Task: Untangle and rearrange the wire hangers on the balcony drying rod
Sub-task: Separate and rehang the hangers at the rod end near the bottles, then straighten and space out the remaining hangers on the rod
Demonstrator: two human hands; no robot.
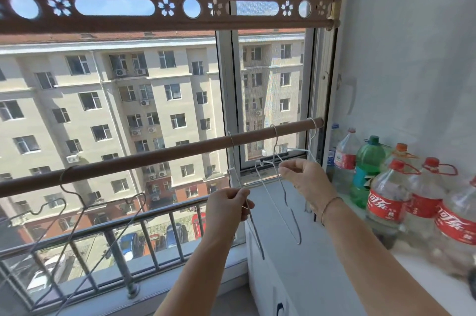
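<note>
Wire on wire is the whole headache here, lol. Three white hangers sit bunched on the right stretch of the rod point(154, 156), and that's the bit being worked on. My read is we're mid-untangle. The left hand point(226, 206) has thumb and forefinger pinched tight on the wire of the leftmost white hanger point(255, 233), with the rest of the fingers point(242, 194) curled in. The right hand point(305, 181) pinches the shoulder wire of the middle hanger point(276, 140) at its fingertips, other fingers loosely bent. Both hangers have their hooks over the rod and hang turned sideways rather than flat to the window. Can't honestly tell if the two are looped through each other or just crowded, since the wires are too thin where they cross. A third hanger point(313, 132) hangs at the rod's far right end, just beside the window frame, with its shoulder close to the middle one. Way off left a grey hanger point(61, 181) hangs well apart, so that end looks sorted. Next move, I reckon: draw the hands apart along the rod, turn one frame so it slips free, then space them out evenly. It needs a gentle touch, because thin wire springs and could pop a hook off. The bottles point(381, 202) on the counter point(422, 279) are near the right forearm, so watch those too.
</note>
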